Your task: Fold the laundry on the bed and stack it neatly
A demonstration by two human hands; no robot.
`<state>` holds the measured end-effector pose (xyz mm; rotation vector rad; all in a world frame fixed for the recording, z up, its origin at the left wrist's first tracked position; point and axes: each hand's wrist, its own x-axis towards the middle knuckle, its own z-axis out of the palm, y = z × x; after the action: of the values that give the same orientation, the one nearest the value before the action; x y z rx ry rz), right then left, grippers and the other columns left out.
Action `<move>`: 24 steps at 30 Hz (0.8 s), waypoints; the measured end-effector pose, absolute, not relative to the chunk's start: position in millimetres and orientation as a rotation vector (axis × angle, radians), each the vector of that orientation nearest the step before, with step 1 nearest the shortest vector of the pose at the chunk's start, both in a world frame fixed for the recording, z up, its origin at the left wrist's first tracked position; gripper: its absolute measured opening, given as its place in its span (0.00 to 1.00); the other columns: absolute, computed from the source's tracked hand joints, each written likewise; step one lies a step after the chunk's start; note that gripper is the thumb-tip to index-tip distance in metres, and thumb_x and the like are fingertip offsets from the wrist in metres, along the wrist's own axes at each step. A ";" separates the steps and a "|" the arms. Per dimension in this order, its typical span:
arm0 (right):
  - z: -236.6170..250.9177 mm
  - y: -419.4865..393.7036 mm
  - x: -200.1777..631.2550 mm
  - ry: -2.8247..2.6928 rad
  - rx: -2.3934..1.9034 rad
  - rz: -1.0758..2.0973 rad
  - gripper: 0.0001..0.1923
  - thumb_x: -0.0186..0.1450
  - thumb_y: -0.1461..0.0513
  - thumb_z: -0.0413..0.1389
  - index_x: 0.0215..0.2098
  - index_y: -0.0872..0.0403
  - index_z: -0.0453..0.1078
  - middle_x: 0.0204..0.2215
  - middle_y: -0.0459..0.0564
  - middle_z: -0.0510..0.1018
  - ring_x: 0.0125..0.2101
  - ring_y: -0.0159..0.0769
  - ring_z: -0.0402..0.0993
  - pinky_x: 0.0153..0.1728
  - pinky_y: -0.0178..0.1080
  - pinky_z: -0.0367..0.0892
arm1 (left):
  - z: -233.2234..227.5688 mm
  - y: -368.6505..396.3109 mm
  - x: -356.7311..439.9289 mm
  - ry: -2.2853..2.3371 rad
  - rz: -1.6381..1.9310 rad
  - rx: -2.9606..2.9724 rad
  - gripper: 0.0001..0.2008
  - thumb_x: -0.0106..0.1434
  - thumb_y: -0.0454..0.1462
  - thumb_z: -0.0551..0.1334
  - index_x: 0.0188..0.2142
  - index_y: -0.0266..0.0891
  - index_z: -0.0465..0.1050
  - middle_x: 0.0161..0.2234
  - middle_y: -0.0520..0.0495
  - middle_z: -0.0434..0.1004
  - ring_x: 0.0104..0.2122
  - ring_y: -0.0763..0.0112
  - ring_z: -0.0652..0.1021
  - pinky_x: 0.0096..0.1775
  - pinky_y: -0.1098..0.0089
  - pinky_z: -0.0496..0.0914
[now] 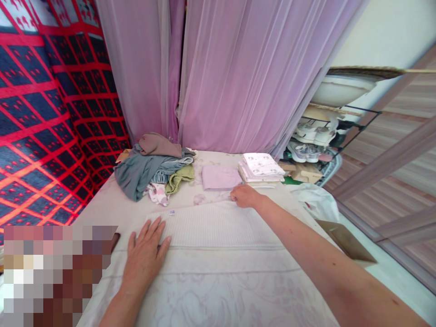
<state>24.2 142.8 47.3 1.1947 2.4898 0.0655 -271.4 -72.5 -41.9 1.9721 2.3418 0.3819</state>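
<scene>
A white ribbed garment (pixel 211 227) lies spread flat on the bed, a small label (pixel 172 212) near its upper left edge. My left hand (pixel 145 247) rests on its left end, palm down with the fingers spread. My right hand (pixel 245 195) is closed at the garment's far edge, its fingers pinching the cloth; the fingertips are partly hidden. Just beyond that hand is a folded lilac cloth (pixel 220 177). To the right of it sits a stack of folded white printed cloths (pixel 263 164).
A loose heap of clothes (pixel 143 170) lies at the back left of the bed (pixel 204 290). Purple curtains (pixel 231 81) hang behind, and a red and black patterned cloth (pixel 88 100) hangs at left. A shoe rack (pixel 361 131) and a white bag (pixel 316 202) stand at right.
</scene>
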 end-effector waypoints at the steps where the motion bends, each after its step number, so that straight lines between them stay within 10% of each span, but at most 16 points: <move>1: 48.0 141.1 25.4 2.509 1.186 0.080 0.12 0.57 0.68 0.53 0.35 0.52 0.76 0.38 0.52 0.79 0.41 0.41 0.71 0.40 0.38 0.57 | -41.7 -72.5 -271.2 2.341 0.381 1.972 0.25 0.67 0.46 0.47 0.61 0.43 0.62 0.64 0.46 0.58 0.64 0.56 0.55 0.61 0.45 0.48; 17: 58.3 131.2 22.0 2.373 1.155 0.301 0.14 0.58 0.66 0.54 0.40 0.57 0.78 0.45 0.63 0.76 0.50 0.50 0.67 0.51 0.47 0.55 | -39.7 -73.4 -270.0 2.344 0.388 1.980 0.25 0.68 0.46 0.46 0.61 0.43 0.62 0.64 0.46 0.58 0.64 0.56 0.55 0.61 0.45 0.48; 24: 36.5 142.3 31.1 2.292 1.437 0.104 0.17 0.61 0.63 0.50 0.45 0.55 0.75 0.44 0.59 0.78 0.44 0.45 0.74 0.41 0.40 0.65 | -39.3 -72.8 -270.0 2.344 0.384 1.961 0.26 0.67 0.46 0.47 0.61 0.43 0.62 0.64 0.45 0.57 0.64 0.56 0.55 0.61 0.45 0.48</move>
<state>31.1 142.3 36.5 1.4370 2.2919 0.1037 -270.0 -72.8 -39.3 1.9606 2.3439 0.3840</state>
